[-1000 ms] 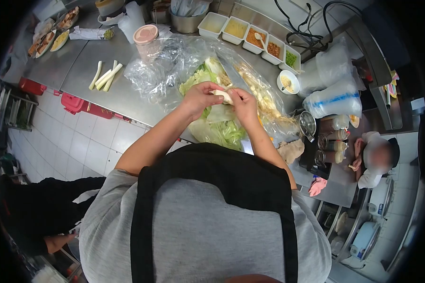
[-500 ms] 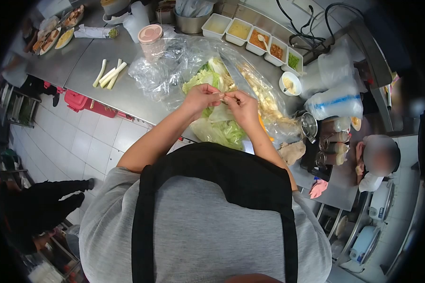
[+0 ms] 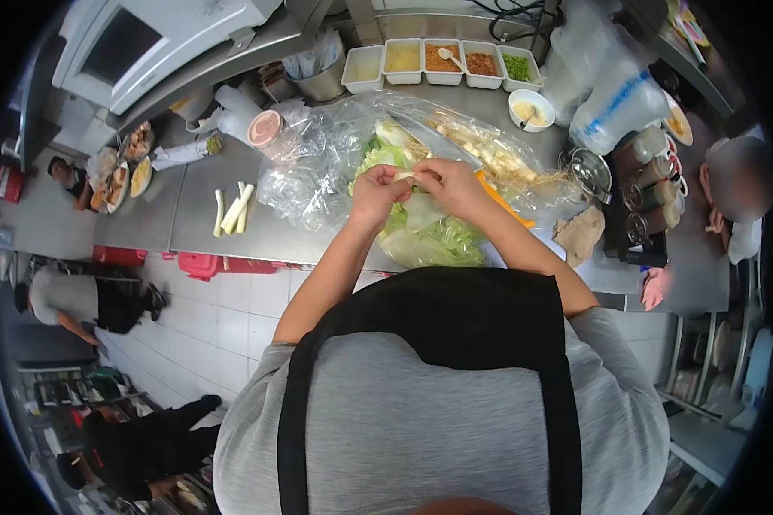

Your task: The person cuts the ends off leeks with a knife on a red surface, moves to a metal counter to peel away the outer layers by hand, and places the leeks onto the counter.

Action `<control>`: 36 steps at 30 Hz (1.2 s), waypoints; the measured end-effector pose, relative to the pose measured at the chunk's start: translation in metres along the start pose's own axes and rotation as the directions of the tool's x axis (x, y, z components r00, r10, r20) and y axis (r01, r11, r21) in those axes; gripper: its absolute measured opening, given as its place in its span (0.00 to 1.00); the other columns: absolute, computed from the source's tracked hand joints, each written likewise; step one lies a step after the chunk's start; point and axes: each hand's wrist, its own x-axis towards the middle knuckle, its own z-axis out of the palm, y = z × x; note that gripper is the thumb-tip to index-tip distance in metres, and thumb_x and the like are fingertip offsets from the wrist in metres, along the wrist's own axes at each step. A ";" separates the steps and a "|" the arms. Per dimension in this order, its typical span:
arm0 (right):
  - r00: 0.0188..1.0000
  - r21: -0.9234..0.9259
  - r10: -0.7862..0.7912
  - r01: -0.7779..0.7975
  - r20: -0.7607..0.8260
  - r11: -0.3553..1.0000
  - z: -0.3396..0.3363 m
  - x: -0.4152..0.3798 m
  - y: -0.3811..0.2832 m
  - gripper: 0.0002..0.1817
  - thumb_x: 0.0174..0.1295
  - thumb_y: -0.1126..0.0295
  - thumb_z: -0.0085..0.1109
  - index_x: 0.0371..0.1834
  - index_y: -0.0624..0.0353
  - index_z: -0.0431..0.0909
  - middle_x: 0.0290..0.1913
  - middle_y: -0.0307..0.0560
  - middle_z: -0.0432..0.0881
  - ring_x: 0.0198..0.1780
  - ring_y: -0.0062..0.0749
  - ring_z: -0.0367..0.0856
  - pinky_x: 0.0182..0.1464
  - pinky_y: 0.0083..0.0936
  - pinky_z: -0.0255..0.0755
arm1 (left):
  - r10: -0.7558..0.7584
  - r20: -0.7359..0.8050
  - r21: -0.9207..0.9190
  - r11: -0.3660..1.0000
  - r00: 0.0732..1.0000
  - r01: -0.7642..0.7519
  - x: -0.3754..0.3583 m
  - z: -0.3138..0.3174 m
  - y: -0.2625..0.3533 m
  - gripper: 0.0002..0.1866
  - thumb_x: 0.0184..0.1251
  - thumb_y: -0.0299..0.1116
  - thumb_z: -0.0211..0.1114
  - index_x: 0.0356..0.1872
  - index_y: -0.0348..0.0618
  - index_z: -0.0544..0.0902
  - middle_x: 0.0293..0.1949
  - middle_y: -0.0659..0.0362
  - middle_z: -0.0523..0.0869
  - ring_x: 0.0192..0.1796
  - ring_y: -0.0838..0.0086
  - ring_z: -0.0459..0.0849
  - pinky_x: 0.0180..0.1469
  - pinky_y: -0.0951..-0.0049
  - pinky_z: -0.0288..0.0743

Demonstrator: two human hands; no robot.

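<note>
Both hands meet above the cabbage leaves on the steel worktop: the left hand and right hand pinch a small pale vegetable piece between their fingertips (its long axis runs roughly 9 to 3 o'clock). A clear plastic bag lies at 10 o'clock.

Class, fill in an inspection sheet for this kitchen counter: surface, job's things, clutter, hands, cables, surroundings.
Surface: steel counter, crowded.
Job's things: small pale piece pinched between both hands over cabbage leaves on a clear plastic bag.
Clutter: white stalks, condiment tubs, small bowl, jars.
Hands: left hand and right hand, both gripping the piece.
Cables: black cables behind the tubs.
Surroundings: tiled floor, other people nearby.
</note>
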 end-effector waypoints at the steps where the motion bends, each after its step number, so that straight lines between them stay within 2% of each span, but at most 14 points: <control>1: 1.000 -0.001 -0.010 0.010 0.003 1.000 -0.001 0.000 0.000 0.08 0.56 0.69 0.60 0.36 0.60 0.80 0.27 0.54 0.81 0.29 0.47 0.80 0.33 0.33 0.72 | 0.015 0.013 0.056 0.998 1.000 -0.016 0.001 -0.001 0.004 0.11 0.54 0.20 0.67 0.38 0.33 0.78 0.31 0.58 0.83 0.31 0.78 0.81 0.35 0.80 0.78; 5: 1.000 0.044 0.013 -0.013 0.003 0.999 -0.004 0.000 0.003 0.08 0.55 0.69 0.61 0.34 0.60 0.81 0.25 0.52 0.80 0.24 0.39 0.78 0.29 0.30 0.70 | 0.112 0.072 0.144 0.982 0.991 -0.121 0.002 0.003 0.011 0.14 0.52 0.19 0.66 0.42 0.32 0.79 0.33 0.57 0.84 0.31 0.78 0.82 0.37 0.80 0.79; 9: 0.999 0.098 0.034 -0.030 -0.036 0.995 -0.004 0.000 0.009 0.07 0.55 0.69 0.60 0.33 0.60 0.80 0.23 0.50 0.79 0.21 0.33 0.74 0.27 0.27 0.67 | 0.101 0.068 0.153 0.982 0.993 -0.111 0.004 0.005 0.012 0.14 0.51 0.17 0.64 0.42 0.31 0.79 0.32 0.57 0.84 0.30 0.78 0.82 0.37 0.79 0.79; 12: 0.995 0.093 -0.016 0.025 -0.102 0.995 0.000 -0.003 0.012 0.06 0.55 0.69 0.59 0.33 0.60 0.79 0.23 0.51 0.78 0.21 0.33 0.75 0.27 0.28 0.68 | 0.071 0.061 0.134 0.988 0.996 -0.078 0.003 0.007 0.010 0.13 0.51 0.16 0.62 0.41 0.32 0.79 0.32 0.56 0.84 0.30 0.77 0.82 0.36 0.79 0.79; 15: 0.995 0.078 0.056 -0.050 -0.083 0.996 0.003 -0.005 0.015 0.06 0.57 0.70 0.58 0.33 0.61 0.78 0.24 0.47 0.79 0.23 0.26 0.76 0.28 0.24 0.70 | 0.070 0.095 0.132 0.988 0.993 -0.083 0.004 0.007 0.007 0.12 0.52 0.16 0.61 0.39 0.33 0.80 0.32 0.57 0.84 0.29 0.78 0.82 0.35 0.80 0.78; 18: 0.981 0.314 0.189 -0.166 -0.045 0.935 0.008 -0.007 0.021 0.07 0.59 0.70 0.58 0.34 0.63 0.79 0.25 0.42 0.81 0.26 0.19 0.76 0.29 0.19 0.71 | 0.056 0.109 0.104 0.992 0.992 -0.068 0.006 0.004 0.004 0.10 0.53 0.16 0.60 0.37 0.34 0.79 0.31 0.58 0.84 0.29 0.78 0.82 0.35 0.79 0.78; 21: 0.960 0.574 0.273 -0.258 0.063 0.777 0.008 -0.006 0.022 0.08 0.61 0.71 0.58 0.37 0.65 0.80 0.29 0.39 0.82 0.28 0.17 0.77 0.31 0.16 0.73 | 0.041 0.059 0.018 0.999 0.997 -0.042 0.006 0.001 0.007 0.09 0.54 0.16 0.58 0.37 0.36 0.79 0.31 0.59 0.83 0.29 0.77 0.82 0.36 0.79 0.77; 23: 0.957 0.608 0.267 -0.278 0.111 0.744 0.007 -0.006 0.020 0.09 0.61 0.71 0.58 0.39 0.65 0.80 0.31 0.40 0.82 0.29 0.19 0.78 0.32 0.17 0.74 | 0.038 0.023 -0.018 0.999 0.999 -0.038 0.007 -0.001 0.013 0.09 0.56 0.17 0.56 0.37 0.37 0.79 0.32 0.59 0.83 0.31 0.76 0.82 0.37 0.78 0.77; 27: 0.953 0.563 0.228 -0.301 0.198 0.769 0.002 -0.003 0.020 0.10 0.61 0.70 0.59 0.41 0.66 0.79 0.34 0.42 0.82 0.32 0.21 0.80 0.35 0.19 0.77 | 0.015 0.126 -0.111 0.994 0.992 -0.001 0.008 -0.002 0.020 0.08 0.60 0.20 0.52 0.38 0.39 0.79 0.35 0.58 0.82 0.36 0.75 0.80 0.40 0.75 0.75; 29: 0.957 0.650 0.233 -0.290 0.175 0.703 0.009 -0.004 0.020 0.11 0.61 0.69 0.59 0.42 0.67 0.78 0.34 0.43 0.81 0.33 0.22 0.80 0.37 0.19 0.77 | 0.004 0.179 -0.170 0.985 0.984 0.027 0.011 -0.004 0.019 0.09 0.61 0.21 0.51 0.38 0.40 0.79 0.37 0.59 0.82 0.38 0.75 0.79 0.40 0.74 0.74; 32: 0.921 0.774 0.319 -0.367 0.225 0.515 0.012 -0.007 0.005 0.12 0.61 0.69 0.59 0.42 0.68 0.78 0.33 0.44 0.81 0.33 0.23 0.80 0.38 0.20 0.78 | 0.126 0.171 -0.184 0.978 0.977 -0.094 0.014 -0.003 0.006 0.09 0.61 0.21 0.52 0.39 0.41 0.79 0.37 0.60 0.82 0.37 0.77 0.78 0.39 0.75 0.72; 33: 0.898 0.807 0.355 -0.403 0.259 0.431 0.012 -0.007 0.000 0.12 0.61 0.70 0.59 0.42 0.68 0.78 0.33 0.44 0.81 0.33 0.23 0.80 0.39 0.20 0.78 | 0.140 0.149 -0.153 0.981 0.979 -0.117 0.013 -0.001 0.005 0.08 0.61 0.22 0.52 0.38 0.42 0.78 0.36 0.61 0.82 0.37 0.77 0.78 0.38 0.75 0.72; 35: 0.920 0.802 0.304 -0.370 0.247 0.468 0.014 -0.008 0.008 0.11 0.62 0.69 0.59 0.41 0.67 0.78 0.34 0.43 0.81 0.33 0.23 0.80 0.38 0.20 0.78 | 0.167 0.108 -0.089 0.983 0.980 -0.158 0.010 0.002 0.003 0.06 0.62 0.23 0.53 0.36 0.42 0.78 0.35 0.62 0.81 0.36 0.78 0.78 0.36 0.77 0.71; 36: 0.929 0.799 0.279 -0.355 0.242 0.486 0.013 -0.009 0.010 0.11 0.62 0.69 0.58 0.41 0.67 0.78 0.34 0.42 0.81 0.33 0.23 0.81 0.37 0.20 0.78 | 0.131 0.061 -0.001 0.991 0.990 -0.131 0.013 -0.003 -0.002 0.05 0.63 0.23 0.53 0.36 0.42 0.77 0.35 0.62 0.81 0.34 0.77 0.78 0.35 0.77 0.71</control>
